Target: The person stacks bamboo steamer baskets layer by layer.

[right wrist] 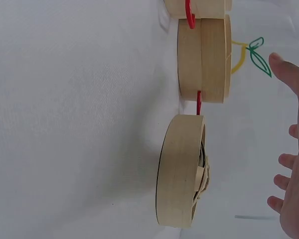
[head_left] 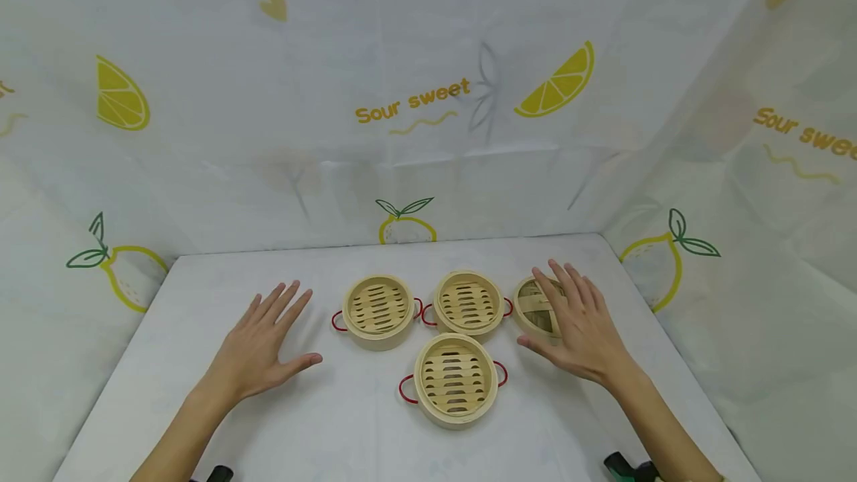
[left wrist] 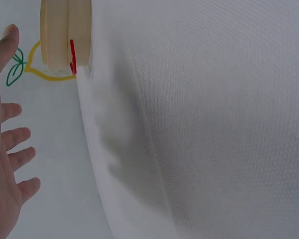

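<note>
Although both hands are over the white table [head_left: 355,437], neither of them holds anything. Left of the front basket [head_left: 457,383] hangs the left hand [head_left: 268,348], its fingers apart and its thumb wide. Behind and to the right of the front basket is the lid [head_left: 533,311], partly hidden by the right hand [head_left: 581,329], whose fingers are also apart; the right wrist view shows a gap between them. The left basket [head_left: 379,307] stands behind and to the left of the front basket, and the right basket [head_left: 469,303] just behind it; whether these last two touch, I cannot tell.

In my judgement, the step is a reach or a letting go. To do it well, each hand should stay level, and any hold should be on the firm outer wall, not on the red handles [head_left: 401,390], which could turn.

All three baskets lie flat, slatted inside facing up. Being round, they have no long axis, but each handle line runs from left to right, its right end slightly farther away. The lid's woven top faces up too.
</note>
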A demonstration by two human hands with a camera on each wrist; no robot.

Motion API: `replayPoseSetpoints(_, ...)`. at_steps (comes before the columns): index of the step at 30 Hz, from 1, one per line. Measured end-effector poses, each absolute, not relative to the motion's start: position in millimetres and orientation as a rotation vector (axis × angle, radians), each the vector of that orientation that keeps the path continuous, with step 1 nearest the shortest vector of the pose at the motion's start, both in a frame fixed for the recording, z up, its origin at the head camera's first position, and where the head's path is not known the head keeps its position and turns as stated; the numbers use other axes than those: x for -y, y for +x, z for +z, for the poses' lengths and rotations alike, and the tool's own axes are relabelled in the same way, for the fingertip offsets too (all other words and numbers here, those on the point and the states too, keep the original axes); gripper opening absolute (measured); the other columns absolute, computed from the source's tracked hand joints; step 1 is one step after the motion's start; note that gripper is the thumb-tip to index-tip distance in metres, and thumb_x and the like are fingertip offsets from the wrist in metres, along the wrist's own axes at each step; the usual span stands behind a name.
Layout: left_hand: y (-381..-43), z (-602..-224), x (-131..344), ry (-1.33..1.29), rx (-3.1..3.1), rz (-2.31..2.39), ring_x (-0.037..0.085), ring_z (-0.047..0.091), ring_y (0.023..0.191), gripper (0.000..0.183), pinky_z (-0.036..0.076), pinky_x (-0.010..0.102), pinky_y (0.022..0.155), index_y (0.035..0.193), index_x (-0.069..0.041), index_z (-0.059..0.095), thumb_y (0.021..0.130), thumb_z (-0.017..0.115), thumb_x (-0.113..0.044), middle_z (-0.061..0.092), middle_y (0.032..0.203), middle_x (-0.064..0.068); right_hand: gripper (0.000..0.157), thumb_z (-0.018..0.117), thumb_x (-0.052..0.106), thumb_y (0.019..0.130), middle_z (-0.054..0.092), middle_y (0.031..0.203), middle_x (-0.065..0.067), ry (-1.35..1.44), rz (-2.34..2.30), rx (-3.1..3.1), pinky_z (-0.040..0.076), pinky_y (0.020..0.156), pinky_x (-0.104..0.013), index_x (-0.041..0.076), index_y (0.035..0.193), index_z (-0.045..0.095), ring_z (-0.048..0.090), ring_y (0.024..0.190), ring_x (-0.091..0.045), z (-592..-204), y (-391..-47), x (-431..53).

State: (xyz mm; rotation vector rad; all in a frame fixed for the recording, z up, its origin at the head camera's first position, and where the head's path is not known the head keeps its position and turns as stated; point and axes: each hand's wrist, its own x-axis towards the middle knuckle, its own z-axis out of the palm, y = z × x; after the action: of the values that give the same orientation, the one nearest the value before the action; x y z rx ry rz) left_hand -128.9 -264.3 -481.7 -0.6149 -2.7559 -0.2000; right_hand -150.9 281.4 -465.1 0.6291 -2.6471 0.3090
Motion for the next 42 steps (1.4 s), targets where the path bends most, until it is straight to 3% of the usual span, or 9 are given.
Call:
replayPoseSetpoints(12, -128, -486, 262, -0.631, 2.749, -0.377, 0.037, 0.061, 0.142, 0.091, 0.05, 0.064, 0.121, 0.159, -0.011, 0.053, 0.088, 0.084, -0.059, 0.059, 0.159, 0.014, 0.103, 0.088, 0.047, 0.079, 0.044, 0.166, -0.022, 0.654, 0.548, 2.641, 0.038, 0.115, -0.074, 0.01, 0.164, 0.044, 0.04, 0.151, -0.047, -464, -143, -275)
replayPoseSetpoints(20, -124, -485, 258, -0.59, 2.818, -0.547, 0.037, 0.064, 0.138, 0.08, 0.067, 0.06, 0.09, 0.157, -0.013, 0.054, 0.092, 0.085, -0.048, 0.062, 0.154, 0.011, 0.102, 0.093, 0.04, 0.078, 0.049, 0.162, -0.021, 0.71, 0.781, 2.64, 0.039, 0.115, -0.068, 0.012, 0.163, 0.045, 0.043, 0.15, -0.046, -464, -136, -269)
replayPoseSetpoints(27, -126, -486, 254, -0.596, 2.87, -0.68, 0.04, 0.063, 0.14, 0.074, 0.062, 0.064, 0.105, 0.156, -0.009, 0.054, 0.094, 0.087, -0.034, 0.063, 0.153, 0.013, 0.1, 0.094, 0.04, 0.08, 0.048, 0.164, -0.01, 0.718, 0.898, 2.704, 0.043, 0.114, -0.07, 0.021, 0.164, 0.043, 0.041, 0.152, -0.038, -468, -128, -262)
replayPoseSetpoints(31, -128, -491, 251, -0.61, 2.881, -0.748, 0.039, 0.063, 0.14, 0.073, 0.058, 0.061, 0.112, 0.155, -0.006, 0.054, 0.094, 0.087, -0.029, 0.064, 0.152, 0.013, 0.101, 0.094, 0.036, 0.081, 0.05, 0.162, -0.005, 0.741, 0.961, 2.707, 0.044, 0.118, -0.054, 0.026, 0.166, 0.041, 0.043, 0.151, -0.026, -474, -122, -256)
replayPoseSetpoints(35, -130, -497, 248, -0.632, 2.882, -0.816, 0.037, 0.066, 0.135, 0.074, 0.059, 0.059, 0.111, 0.156, -0.004, 0.053, 0.095, 0.087, -0.028, 0.066, 0.148, 0.015, 0.102, 0.095, 0.035, 0.082, 0.05, 0.164, -0.008, 0.766, 1.016, 2.714, 0.044, 0.118, -0.035, 0.027, 0.166, 0.039, 0.042, 0.151, -0.014, -478, -117, -251)
replayPoseSetpoints(42, -135, -499, 245, -0.646, 2.87, -0.905, 0.037, 0.068, 0.132, 0.075, 0.059, 0.06, 0.109, 0.156, 0.001, 0.052, 0.094, 0.087, -0.025, 0.066, 0.146, 0.017, 0.104, 0.097, 0.036, 0.08, 0.058, 0.152, -0.013, 0.879, 1.091, 2.664, 0.052, 0.108, -0.031, 0.021, 0.165, 0.04, 0.05, 0.137, -0.012, -487, -111, -244)
